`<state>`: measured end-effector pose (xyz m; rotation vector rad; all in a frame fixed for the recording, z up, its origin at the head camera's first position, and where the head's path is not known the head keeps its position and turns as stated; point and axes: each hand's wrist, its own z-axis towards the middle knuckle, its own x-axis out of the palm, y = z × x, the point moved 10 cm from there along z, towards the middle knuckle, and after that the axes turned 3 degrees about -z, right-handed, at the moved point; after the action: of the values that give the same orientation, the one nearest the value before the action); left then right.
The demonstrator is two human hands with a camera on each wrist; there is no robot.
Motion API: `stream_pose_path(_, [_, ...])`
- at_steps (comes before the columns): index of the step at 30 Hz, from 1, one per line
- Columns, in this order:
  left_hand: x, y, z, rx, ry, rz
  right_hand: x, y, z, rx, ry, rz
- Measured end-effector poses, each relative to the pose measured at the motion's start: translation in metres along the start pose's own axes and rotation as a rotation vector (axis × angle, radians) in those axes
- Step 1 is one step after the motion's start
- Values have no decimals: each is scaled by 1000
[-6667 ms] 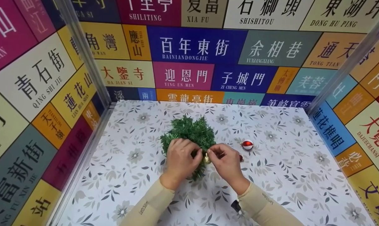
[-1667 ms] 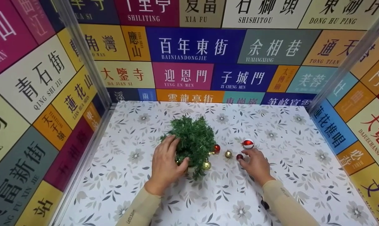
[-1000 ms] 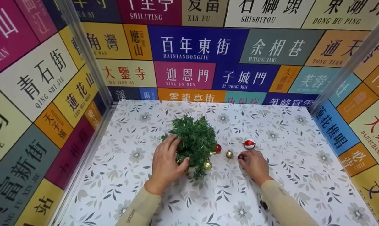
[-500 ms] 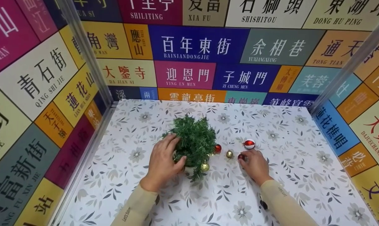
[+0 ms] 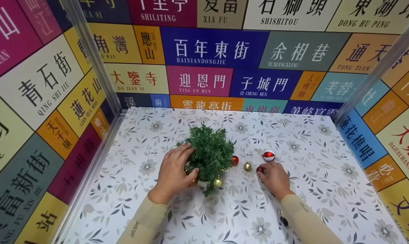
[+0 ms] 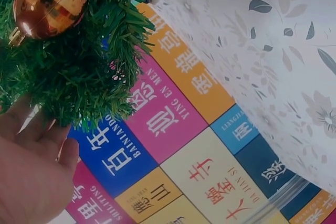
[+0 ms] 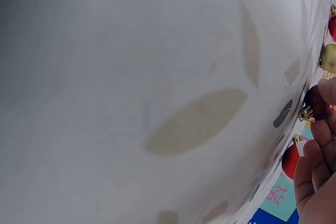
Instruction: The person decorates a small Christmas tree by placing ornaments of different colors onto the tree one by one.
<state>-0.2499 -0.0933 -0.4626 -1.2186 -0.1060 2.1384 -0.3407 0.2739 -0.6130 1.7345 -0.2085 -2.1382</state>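
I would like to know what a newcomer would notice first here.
Probably the colourful lettered walls behind and beside the table. Then the bushy green tree near the table's middle, touched by the left hand, and the dark red bauble pinched in the right hand.

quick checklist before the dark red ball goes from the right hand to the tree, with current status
1. Right hand pinches the dark red ball: ok.
2. Ball has its gold cap: ok, visible in the right wrist view.
3. Hanging loop on that cap: cannot tell, too small.
4. Left hand at the tree: ok, fingers among the branches.
5. Left hand's hold firm: cannot tell, fingertips hidden.
6. Straight path to tree: not ok, gold ball lies between.
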Motion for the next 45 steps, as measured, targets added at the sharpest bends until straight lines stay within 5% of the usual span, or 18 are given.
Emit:
stream_pose_path(14, [-3, 1, 2, 44, 12, 34, 1, 0, 0, 1, 18, 4])
stream_pose_path(45, [-5, 12, 4, 55, 71, -70, 4, -1, 1, 3, 34, 2])
